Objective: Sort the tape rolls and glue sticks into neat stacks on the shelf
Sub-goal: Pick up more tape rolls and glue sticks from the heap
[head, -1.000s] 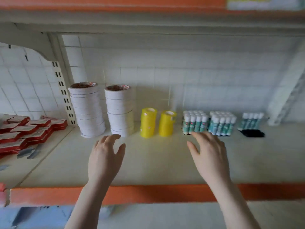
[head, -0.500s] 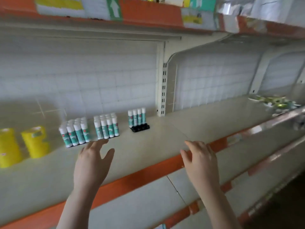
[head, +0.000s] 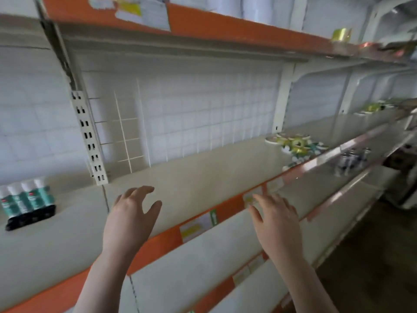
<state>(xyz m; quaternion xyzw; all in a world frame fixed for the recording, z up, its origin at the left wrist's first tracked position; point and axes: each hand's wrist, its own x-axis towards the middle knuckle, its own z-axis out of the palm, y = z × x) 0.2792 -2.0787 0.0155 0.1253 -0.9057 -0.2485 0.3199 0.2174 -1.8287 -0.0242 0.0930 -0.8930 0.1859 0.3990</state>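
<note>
Far left on the shelf (head: 203,175), a short row of glue sticks (head: 28,199) stands upright, white caps up, with black items lying flat just in front of them, touching their bases; what those are is too blurred to tell. Just right of that, a slotted white upright (head: 89,136) rises against the wire-grid back panel. The left hand (head: 133,213) hovers over the bare shelf surface with fingers spread and loosely bent, holding nothing. The right hand (head: 276,213) hovers near the orange front edge (head: 162,240), over a price label, fingers likewise spread and empty. Well apart, far right on the same shelf, lies a loose heap of yellow tape rolls (head: 296,144) mixed with what look like more glue sticks, unsorted. More small items sit on the shelf below, too blurred to name. Judging by the layout, the next step is a reach to that heap. Risks: the heap sits close to the front lip, so a hurried grab could knock rolls off the edge; round rolls may run along the shelf; carrying a handful back, a sweep of the forearm could topple the upright sticks.
</note>
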